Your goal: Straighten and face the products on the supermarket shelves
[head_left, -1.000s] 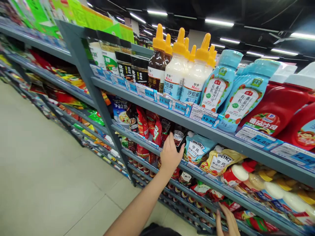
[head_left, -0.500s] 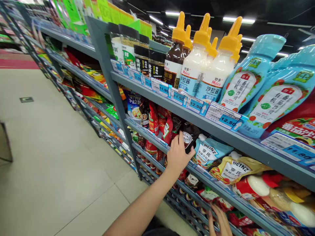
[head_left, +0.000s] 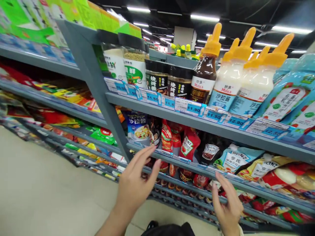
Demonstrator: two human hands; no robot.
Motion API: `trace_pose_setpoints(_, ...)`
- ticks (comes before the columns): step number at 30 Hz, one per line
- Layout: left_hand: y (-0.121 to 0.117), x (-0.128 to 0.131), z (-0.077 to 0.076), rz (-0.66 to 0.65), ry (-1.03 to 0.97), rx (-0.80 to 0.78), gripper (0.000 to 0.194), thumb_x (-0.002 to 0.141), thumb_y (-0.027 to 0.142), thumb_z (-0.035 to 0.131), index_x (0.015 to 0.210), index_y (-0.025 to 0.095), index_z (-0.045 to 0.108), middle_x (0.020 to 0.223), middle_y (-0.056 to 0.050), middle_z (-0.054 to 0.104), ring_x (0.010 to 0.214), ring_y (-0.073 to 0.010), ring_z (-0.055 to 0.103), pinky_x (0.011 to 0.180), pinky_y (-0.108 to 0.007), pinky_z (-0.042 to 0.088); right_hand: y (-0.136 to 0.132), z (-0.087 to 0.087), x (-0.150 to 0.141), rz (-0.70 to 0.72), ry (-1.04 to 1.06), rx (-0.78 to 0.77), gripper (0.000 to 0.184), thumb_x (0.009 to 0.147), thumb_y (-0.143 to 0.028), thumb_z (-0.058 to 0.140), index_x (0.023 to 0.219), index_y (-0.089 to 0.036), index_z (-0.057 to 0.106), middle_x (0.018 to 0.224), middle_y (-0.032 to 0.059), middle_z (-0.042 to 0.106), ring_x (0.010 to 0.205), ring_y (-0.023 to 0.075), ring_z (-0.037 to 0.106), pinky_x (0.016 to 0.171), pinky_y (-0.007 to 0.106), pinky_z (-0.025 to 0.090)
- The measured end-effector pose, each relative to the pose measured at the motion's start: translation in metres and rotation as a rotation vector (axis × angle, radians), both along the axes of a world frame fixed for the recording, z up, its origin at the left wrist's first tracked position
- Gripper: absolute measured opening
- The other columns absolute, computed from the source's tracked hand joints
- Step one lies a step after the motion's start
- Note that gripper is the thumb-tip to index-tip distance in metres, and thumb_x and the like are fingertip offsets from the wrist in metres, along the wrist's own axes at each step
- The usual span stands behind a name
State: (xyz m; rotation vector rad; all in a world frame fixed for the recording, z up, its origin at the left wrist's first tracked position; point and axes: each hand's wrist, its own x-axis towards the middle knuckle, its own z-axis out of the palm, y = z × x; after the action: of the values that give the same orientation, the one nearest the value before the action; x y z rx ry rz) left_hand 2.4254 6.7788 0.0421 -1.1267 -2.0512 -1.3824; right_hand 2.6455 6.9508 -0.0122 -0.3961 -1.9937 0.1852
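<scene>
My left hand (head_left: 139,175) is in front of the second shelf, fingers stretched and thumb apart, holding nothing. Its fingertips are nearest a dark pouch (head_left: 155,131) and a blue salad-dressing pouch (head_left: 137,126). My right hand (head_left: 227,200) is lower right, thumb and fingers apart with nothing in them, its fingertips near the shelf's front rail (head_left: 197,167). Behind it stand a black Heinz pouch (head_left: 210,151) and a light-blue Heinz pouch (head_left: 235,159). Between the hands, a red Heinz ketchup pouch (head_left: 189,144) leans on the same shelf.
Above, the top shelf edge (head_left: 157,109) carries price tags, seasoning jars (head_left: 134,65), a brown sauce bottle (head_left: 203,78) and white dressing bottles (head_left: 226,85) with yellow caps. A grey shelf upright (head_left: 93,78) rises at left. More packets fill the lower shelves. Tiled floor (head_left: 49,183) lies lower left.
My left hand has come away from the black Heinz pouch and moved left. My right hand has risen into fuller view. The camera has turned, shifting the shelf contents across the view.
</scene>
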Motion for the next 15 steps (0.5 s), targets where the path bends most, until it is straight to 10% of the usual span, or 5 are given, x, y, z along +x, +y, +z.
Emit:
trace_pose_setpoints(5, -0.019, -0.059, -0.010, -0.092, -0.080, -0.003, 0.029, 0.092, 0.033, 0.058, 0.118, 0.021, 0.066, 0.119, -0.008, 0.068, 0.103, -0.0203, 0.068, 0.080, -0.031, 0.065, -0.027, 0.053, -0.097, -0.124, 0.177, -0.183, 0.040, 0.097, -0.021, 0.055, 0.138, -0.020, 0.055, 0.128, 0.0111, 0.066, 0.114, 0.0232, 0.066, 0.098, 0.040, 0.054)
trace_pose_setpoints(15, 0.027, -0.060, -0.041, -0.343, -0.017, -0.112, 0.053, 0.099, 0.025, 0.045, 0.151, 0.025, 0.032, 0.157, -0.016, 0.034, 0.145, -0.0266, 0.039, 0.112, -0.048, 0.046, -0.008, 0.059, -0.152, -0.236, 0.232, -0.397, 0.031, 0.101, -0.036, 0.041, 0.112, -0.016, 0.062, 0.105, 0.0113, 0.071, 0.093, 0.0224, 0.065, 0.084, 0.035, 0.048)
